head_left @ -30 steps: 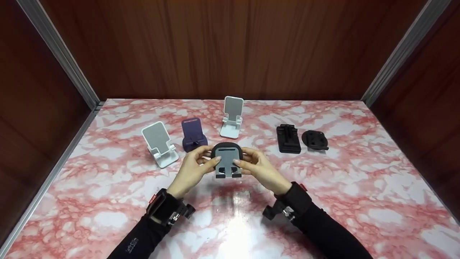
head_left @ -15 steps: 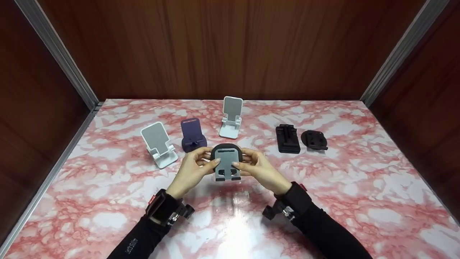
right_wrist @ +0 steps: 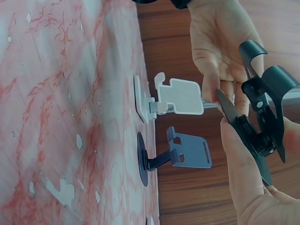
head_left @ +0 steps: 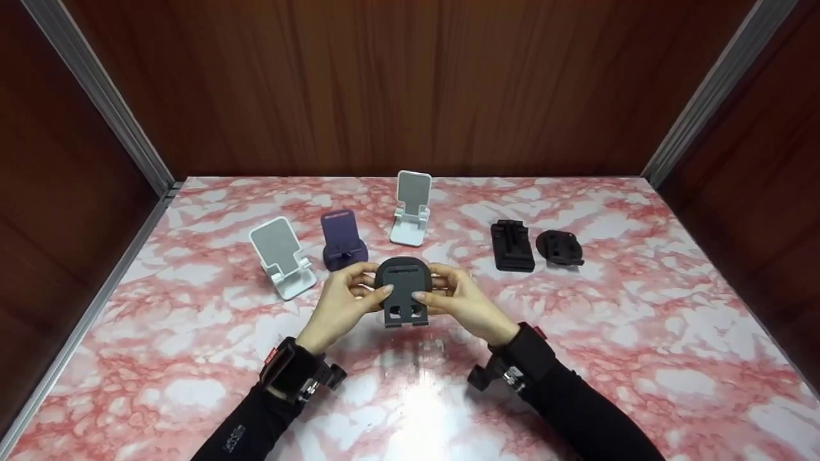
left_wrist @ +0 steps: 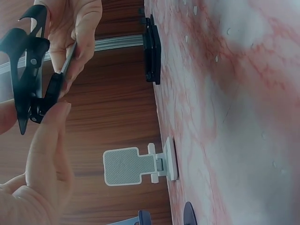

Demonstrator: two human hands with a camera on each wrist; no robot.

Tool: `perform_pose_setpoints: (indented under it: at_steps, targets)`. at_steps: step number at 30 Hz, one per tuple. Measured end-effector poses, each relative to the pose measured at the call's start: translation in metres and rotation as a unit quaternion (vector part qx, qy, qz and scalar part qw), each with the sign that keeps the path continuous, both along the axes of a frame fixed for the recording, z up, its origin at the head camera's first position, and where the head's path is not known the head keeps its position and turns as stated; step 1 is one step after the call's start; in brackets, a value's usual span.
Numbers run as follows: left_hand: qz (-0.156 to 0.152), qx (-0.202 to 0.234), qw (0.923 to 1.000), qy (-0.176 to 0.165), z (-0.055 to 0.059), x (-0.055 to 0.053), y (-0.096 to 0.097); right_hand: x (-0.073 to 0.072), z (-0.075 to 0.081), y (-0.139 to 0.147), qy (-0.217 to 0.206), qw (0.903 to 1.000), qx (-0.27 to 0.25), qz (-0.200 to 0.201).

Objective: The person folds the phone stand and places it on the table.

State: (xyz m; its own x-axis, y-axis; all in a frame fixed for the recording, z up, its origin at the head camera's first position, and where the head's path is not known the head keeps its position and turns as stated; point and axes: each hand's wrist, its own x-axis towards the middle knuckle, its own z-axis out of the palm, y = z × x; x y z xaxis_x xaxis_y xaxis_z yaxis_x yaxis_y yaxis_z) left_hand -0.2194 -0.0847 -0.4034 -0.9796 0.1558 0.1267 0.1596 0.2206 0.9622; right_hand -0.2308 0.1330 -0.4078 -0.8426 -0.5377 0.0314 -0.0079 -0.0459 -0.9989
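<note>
A dark folding phone stand (head_left: pixel 405 282) with a slotted plate and a rounded base behind it is held above the middle of the table. My left hand (head_left: pixel 343 304) pinches its left side, thumb on the front and fingers behind. From the other side my right hand (head_left: pixel 471 307) pinches it the same way. Seen edge-on in the left wrist view, the phone stand (left_wrist: pixel 33 61) shows its hinge and two curved hooks. The right wrist view has the stand (right_wrist: pixel 259 104) between both hands, its hinge partly folded.
On the marbled table, a white phone stand (head_left: pixel 279 246) and a purple one (head_left: pixel 343 234) stand to the left. Another white stand (head_left: pixel 413 198) is behind the hands. To the right lie a black folded stand (head_left: pixel 512 246) and a round black one (head_left: pixel 559 248). Wooden panels (head_left: pixel 410 89) enclose the table.
The held phone stand has tilted: its plate turned from light grey to dark and its lower edge sank slightly. Both hands have kept their hold and barely moved.
</note>
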Motion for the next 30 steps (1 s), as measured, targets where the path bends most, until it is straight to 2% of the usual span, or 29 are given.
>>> perform_pose_setpoints:
  at_steps: [21,30]
  targets:
    - [-0.008,0.010,0.9998,0.013,-0.0016,0.0003,0.0023,-0.0009,-0.0023,-0.0002,-0.009,0.9999,0.006,-0.009]
    - [-0.015,0.009,0.9997,0.019,-0.0008,0.0006,0.0025,-0.0011,0.0026,0.0028,-0.013,0.9997,0.004,-0.019]
